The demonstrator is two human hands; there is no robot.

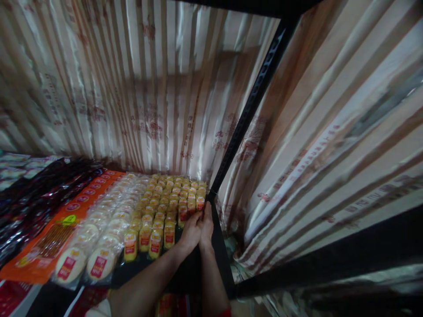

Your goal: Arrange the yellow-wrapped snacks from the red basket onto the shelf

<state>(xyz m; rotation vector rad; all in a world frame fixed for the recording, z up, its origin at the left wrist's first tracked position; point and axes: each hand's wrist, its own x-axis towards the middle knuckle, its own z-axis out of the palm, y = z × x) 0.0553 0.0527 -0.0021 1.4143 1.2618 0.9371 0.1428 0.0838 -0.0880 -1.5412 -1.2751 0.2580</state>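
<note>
Both my hands meet at the right end of a dark shelf, beside a black upright post (251,105). My left hand (190,233) curls its fingers against the nearest row of small yellow packets with red labels (172,207); what it grips is hidden. My right hand (207,226) lies alongside it, fingers stretched toward the last packet by the post and touching the left hand. The yellow packets stand in several tight rows running to the back of the shelf.
Left of the yellow packets lie rows of round white cakes in clear wrap (99,246), then an orange bag (49,242) and dark glossy bags (36,193). Striped satin curtain (132,88) hangs behind and to the right. A black shelf rail (330,259) runs lower right.
</note>
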